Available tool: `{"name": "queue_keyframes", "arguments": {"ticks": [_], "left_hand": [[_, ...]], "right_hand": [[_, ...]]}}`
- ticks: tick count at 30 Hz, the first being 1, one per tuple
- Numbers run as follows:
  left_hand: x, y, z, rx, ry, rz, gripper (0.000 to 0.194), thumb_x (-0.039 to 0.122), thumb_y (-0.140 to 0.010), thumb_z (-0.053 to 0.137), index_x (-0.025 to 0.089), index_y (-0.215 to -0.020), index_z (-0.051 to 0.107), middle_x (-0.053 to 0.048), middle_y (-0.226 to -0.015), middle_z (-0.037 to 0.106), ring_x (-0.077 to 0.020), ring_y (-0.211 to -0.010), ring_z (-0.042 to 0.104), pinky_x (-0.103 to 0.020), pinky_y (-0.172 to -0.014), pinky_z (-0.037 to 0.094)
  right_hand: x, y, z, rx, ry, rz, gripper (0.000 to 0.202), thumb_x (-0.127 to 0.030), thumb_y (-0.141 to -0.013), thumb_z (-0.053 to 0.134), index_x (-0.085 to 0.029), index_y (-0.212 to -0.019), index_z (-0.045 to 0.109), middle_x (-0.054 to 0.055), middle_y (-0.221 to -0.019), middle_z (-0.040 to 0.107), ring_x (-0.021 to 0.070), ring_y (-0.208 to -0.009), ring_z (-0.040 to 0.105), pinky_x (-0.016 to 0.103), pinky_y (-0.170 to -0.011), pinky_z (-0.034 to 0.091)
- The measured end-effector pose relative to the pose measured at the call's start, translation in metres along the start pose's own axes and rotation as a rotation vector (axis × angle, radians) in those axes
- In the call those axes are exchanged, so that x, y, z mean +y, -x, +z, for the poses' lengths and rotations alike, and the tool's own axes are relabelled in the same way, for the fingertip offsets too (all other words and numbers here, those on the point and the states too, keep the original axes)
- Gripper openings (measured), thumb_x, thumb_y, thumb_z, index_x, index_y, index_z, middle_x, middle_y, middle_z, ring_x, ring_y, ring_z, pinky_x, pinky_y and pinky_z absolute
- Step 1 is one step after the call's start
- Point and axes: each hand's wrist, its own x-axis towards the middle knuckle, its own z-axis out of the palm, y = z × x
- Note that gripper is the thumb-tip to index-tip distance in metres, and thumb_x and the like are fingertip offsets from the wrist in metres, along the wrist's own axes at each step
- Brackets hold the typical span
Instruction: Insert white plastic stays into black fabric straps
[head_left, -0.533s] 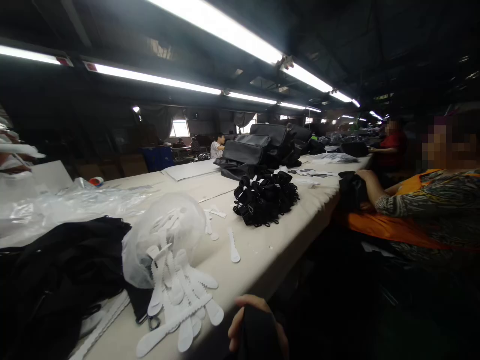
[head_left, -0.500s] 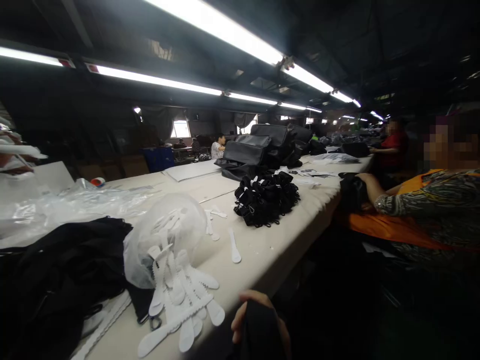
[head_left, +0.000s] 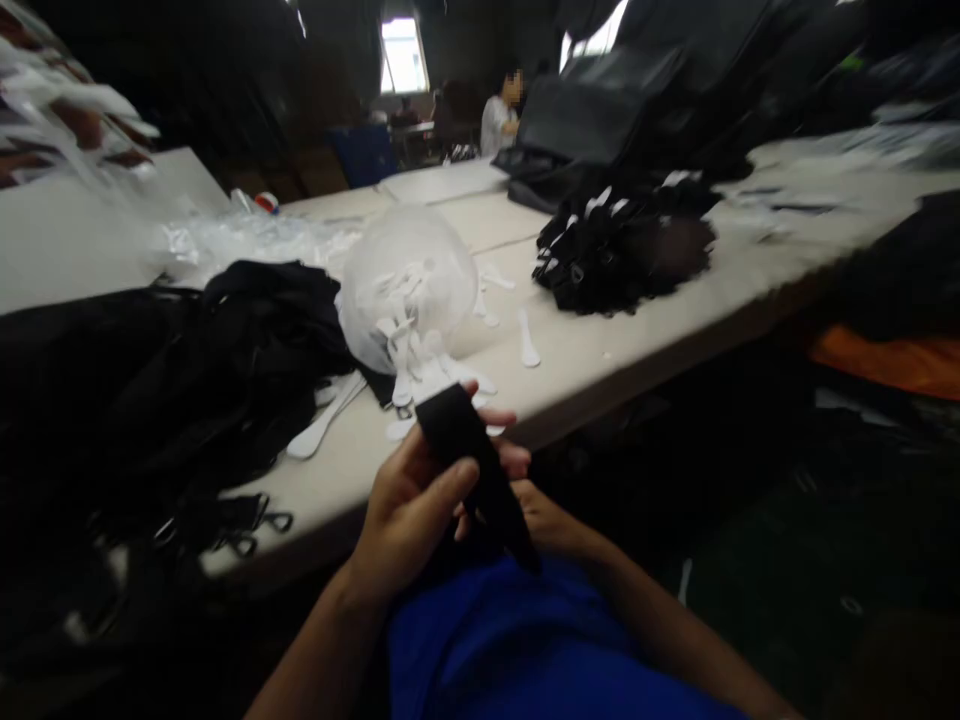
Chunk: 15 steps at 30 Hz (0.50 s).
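My left hand (head_left: 409,510) is closed on a black strap (head_left: 480,465), its thumb pressed on the flat face. The strap slants down to the right in front of the table edge. Beside it, my right hand (head_left: 529,500) is partly hidden behind the strap, its fingers curled at the strap's side. Just beyond the hands, white plastic pieces (head_left: 427,370) spill from a translucent bag (head_left: 409,275). One more white piece (head_left: 528,340) lies apart on the table (head_left: 570,370).
Black fabric (head_left: 262,340) covers the table's left part, with metal hooks (head_left: 259,520) at the front edge. A bundle of black straps (head_left: 622,250) lies right of centre, before black bags (head_left: 585,115). A person (head_left: 499,120) is in the background.
The view has tilted down and turned left. Both forearms and hands now show, with the black strap raised in front of the white pieces. The co-worker at the right has mostly left view.
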Motion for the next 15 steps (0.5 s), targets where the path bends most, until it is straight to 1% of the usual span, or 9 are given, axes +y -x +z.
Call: {"name": "queue_keyframes", "arguments": {"ticks": [1,2,3,5,8,11,12,13,15], "left_hand": [[-0.004,-0.011,-0.005,0.012,-0.001,0.102,0.062,0.028,-0.083,0.072,0.026,-0.140,0.047,-0.012,-0.128,0.064,-0.0292,-0.102,0.070,-0.045,-0.089,0.060],[-0.009,-0.021,-0.009,0.025,-0.017,0.183,0.056,0.025,-0.086,0.068,0.022,-0.138,0.049,-0.013,-0.126,0.065,-0.0272,-0.099,0.071,-0.044,-0.088,0.061],[-0.014,-0.028,-0.014,0.040,-0.038,0.232,0.051,0.024,-0.088,0.066,0.020,-0.137,0.050,-0.013,-0.123,0.066,-0.0255,-0.095,0.071,-0.042,-0.085,0.062],[-0.018,-0.036,-0.020,0.093,-0.086,0.259,0.046,0.024,-0.091,0.063,0.017,-0.134,0.051,-0.014,-0.118,0.069,-0.0228,-0.087,0.073,-0.038,-0.077,0.063],[-0.015,-0.034,-0.023,0.169,-0.127,0.204,0.046,0.027,-0.091,0.063,0.015,-0.133,0.051,-0.016,-0.114,0.071,-0.0212,-0.073,0.073,-0.034,-0.064,0.064],[-0.005,-0.028,-0.016,0.196,-0.102,0.142,0.047,0.028,-0.090,0.064,0.015,-0.134,0.051,-0.018,-0.114,0.072,-0.0210,-0.069,0.074,-0.032,-0.061,0.064],[-0.001,-0.026,-0.012,0.204,-0.088,0.111,0.048,0.028,-0.090,0.065,0.014,-0.133,0.052,-0.018,-0.114,0.072,-0.0203,-0.068,0.074,-0.031,-0.062,0.064],[0.003,-0.024,-0.008,0.217,-0.076,0.072,0.048,0.028,-0.089,0.066,0.014,-0.133,0.052,-0.018,-0.112,0.073,-0.0192,-0.066,0.073,-0.029,-0.061,0.064],[0.010,-0.021,-0.003,0.263,-0.068,-0.039,0.050,0.030,-0.086,0.070,0.014,-0.131,0.055,-0.016,-0.107,0.075,-0.0175,-0.063,0.072,-0.025,-0.060,0.063]], "right_hand": [[0.005,0.000,0.000,-0.058,-0.076,0.081,0.041,-0.049,-0.090,0.061,-0.012,-0.105,0.071,0.011,-0.095,0.072,0.0210,-0.086,0.067,0.035,-0.083,0.052],[0.009,0.000,-0.001,-0.095,-0.142,0.148,0.043,-0.050,-0.090,0.061,-0.012,-0.106,0.070,0.012,-0.095,0.073,0.0206,-0.084,0.068,0.035,-0.081,0.053],[0.013,0.000,-0.002,-0.107,-0.191,0.196,0.044,-0.051,-0.090,0.062,-0.011,-0.106,0.069,0.012,-0.092,0.073,0.0197,-0.080,0.068,0.033,-0.077,0.053],[0.018,0.000,-0.005,-0.066,-0.218,0.225,0.045,-0.053,-0.088,0.063,-0.012,-0.106,0.068,0.010,-0.087,0.072,0.0167,-0.074,0.066,0.028,-0.069,0.052],[0.019,-0.002,-0.012,-0.026,-0.108,0.188,0.048,-0.056,-0.088,0.063,-0.012,-0.107,0.068,0.007,-0.086,0.070,0.0122,-0.067,0.059,0.022,-0.060,0.046],[0.019,-0.007,-0.019,-0.063,0.021,0.111,0.049,-0.057,-0.089,0.060,-0.011,-0.104,0.069,0.007,-0.085,0.068,0.0135,-0.071,0.058,0.023,-0.063,0.047],[0.020,-0.007,-0.018,-0.055,0.073,0.075,0.048,-0.056,-0.090,0.057,-0.012,-0.104,0.069,0.006,-0.084,0.068,0.0145,-0.073,0.059,0.024,-0.066,0.048],[0.021,-0.007,-0.016,-0.030,0.143,0.028,0.047,-0.055,-0.092,0.055,-0.012,-0.106,0.068,0.006,-0.085,0.067,0.0155,-0.075,0.060,0.025,-0.068,0.048],[0.027,-0.003,-0.008,0.073,0.345,-0.095,0.043,-0.051,-0.096,0.047,-0.015,-0.108,0.068,0.006,-0.086,0.067,0.0171,-0.077,0.060,0.028,-0.072,0.050]]}}
